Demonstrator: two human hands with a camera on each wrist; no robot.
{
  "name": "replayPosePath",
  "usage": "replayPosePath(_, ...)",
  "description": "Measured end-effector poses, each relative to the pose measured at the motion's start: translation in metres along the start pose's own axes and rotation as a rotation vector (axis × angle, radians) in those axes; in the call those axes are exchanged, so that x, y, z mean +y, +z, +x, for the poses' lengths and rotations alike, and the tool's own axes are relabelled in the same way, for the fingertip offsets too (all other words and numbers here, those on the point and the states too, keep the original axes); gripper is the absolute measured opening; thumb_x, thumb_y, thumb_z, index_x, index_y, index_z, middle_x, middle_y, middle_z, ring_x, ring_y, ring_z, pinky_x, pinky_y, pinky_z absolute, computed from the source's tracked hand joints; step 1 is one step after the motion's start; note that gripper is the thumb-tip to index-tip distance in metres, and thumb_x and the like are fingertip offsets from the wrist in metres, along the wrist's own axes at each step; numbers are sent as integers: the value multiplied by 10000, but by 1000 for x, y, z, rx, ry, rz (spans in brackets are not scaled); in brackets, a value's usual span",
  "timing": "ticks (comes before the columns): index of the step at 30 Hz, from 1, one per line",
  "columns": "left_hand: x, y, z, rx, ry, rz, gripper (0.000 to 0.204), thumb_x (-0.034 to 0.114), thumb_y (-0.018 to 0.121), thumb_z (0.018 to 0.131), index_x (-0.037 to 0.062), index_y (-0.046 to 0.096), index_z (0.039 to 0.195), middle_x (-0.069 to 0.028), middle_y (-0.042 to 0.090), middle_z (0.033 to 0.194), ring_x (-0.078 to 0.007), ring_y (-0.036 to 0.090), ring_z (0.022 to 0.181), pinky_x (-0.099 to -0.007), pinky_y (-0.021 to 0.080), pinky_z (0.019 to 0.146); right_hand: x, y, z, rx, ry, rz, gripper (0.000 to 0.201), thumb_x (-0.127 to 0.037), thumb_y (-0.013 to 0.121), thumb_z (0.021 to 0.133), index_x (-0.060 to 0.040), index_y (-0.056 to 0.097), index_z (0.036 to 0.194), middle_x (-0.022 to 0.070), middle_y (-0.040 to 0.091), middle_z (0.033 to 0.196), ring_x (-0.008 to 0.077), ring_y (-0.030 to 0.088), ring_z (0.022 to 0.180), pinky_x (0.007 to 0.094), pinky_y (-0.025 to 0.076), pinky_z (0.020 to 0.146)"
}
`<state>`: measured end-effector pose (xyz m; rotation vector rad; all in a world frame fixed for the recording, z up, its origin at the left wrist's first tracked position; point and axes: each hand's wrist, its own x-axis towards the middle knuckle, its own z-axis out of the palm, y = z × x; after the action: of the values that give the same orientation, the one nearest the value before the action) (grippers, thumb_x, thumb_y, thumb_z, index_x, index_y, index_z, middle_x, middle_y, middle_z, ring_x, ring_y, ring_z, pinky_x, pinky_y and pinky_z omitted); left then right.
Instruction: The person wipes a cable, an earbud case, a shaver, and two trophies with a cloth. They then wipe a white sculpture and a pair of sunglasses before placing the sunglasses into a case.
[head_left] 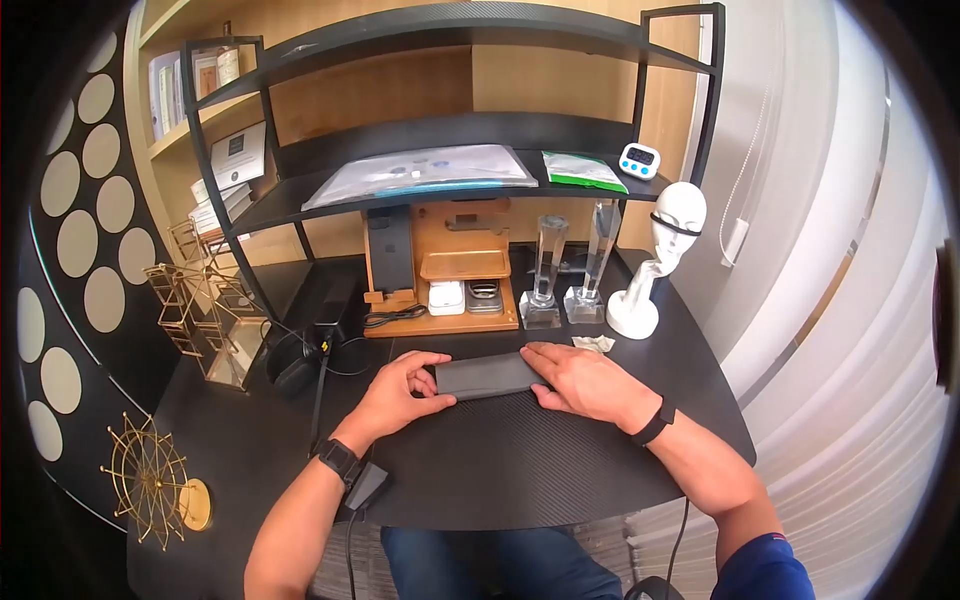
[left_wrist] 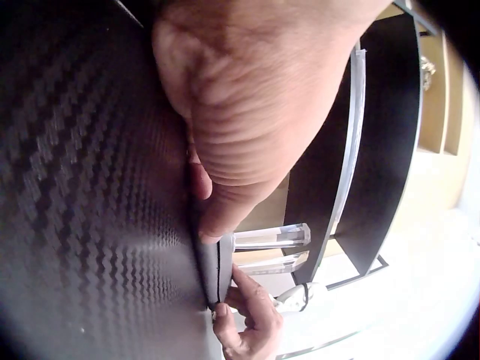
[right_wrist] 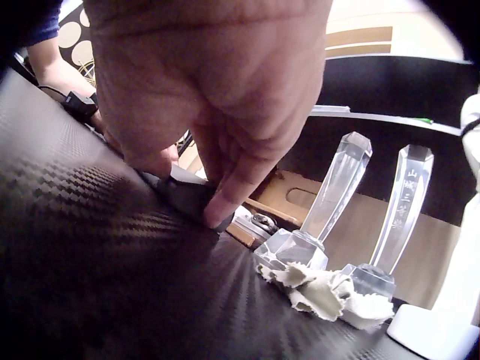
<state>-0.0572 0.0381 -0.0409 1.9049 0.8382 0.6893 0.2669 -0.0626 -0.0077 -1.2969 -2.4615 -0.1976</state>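
A dark grey oblong case [head_left: 487, 376] lies on the black textured desk in front of me, long side across. My left hand [head_left: 395, 395] holds its left end, thumb at the near edge and fingers at the far side. My right hand [head_left: 590, 385] grips the other end, with fingers over the far corner and the thumb at the near edge. In the left wrist view a thin seam runs along the side of the case [left_wrist: 217, 274]. Much of the case [right_wrist: 187, 199] is hidden behind the right hand in the right wrist view.
Beyond the case stand a wooden organizer [head_left: 465, 322], two crystal trophies [head_left: 545, 270] and a white mannequin head [head_left: 678, 215]. A crumpled cloth [right_wrist: 330, 292] lies by the trophies. At left are a gold Ferris wheel ornament [head_left: 150, 480] and cables. A black shelf [head_left: 270, 205] spans the back.
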Motion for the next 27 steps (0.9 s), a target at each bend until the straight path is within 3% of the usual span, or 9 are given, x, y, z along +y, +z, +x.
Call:
replayPosePath(4,-5,-1,1,3,31,-2,633,112,942,881,5,670,1443,-35,650,1045,-56,659,881,-237,581,853,1,2,0,-18,3,-1,551,-226,699,1015,110,596,1439,238,663,1433,383,702,1243,433,598,1061)
replayPosePath(6,-6,-1,2,-16,8,-37,628,40,925,884,2,660,1452,14,640,989,-31,639,894,-210,555,861,-2,1,1,-34,21,-1,552,-223,698,1014,111,594,1441,240,660,1437,383,701,1245,433,598,1061)
replayPosePath(19,-3,0,2,-23,-12,-27,662,18,918,888,9,630,1484,37,619,925,-11,607,854,-185,535,819,-2,5,2,-13,36,-10,536,-192,671,1021,121,583,1447,259,652,1433,397,702,1229,446,597,1060)
replayPosePath(21,-10,-1,4,-20,24,-34,675,104,939,886,24,639,1486,-19,648,987,-55,649,867,-227,556,825,-2,6,3,-13,46,-6,532,-186,667,1022,121,582,1448,260,650,1434,401,705,1221,446,599,1056)
replayPosePath(27,-7,-2,3,-16,6,-24,720,123,948,874,20,618,1506,-32,659,994,-79,667,895,-251,577,851,1,14,4,72,11,-34,475,-176,641,1048,133,604,1407,256,678,1367,378,709,1216,443,600,1026)
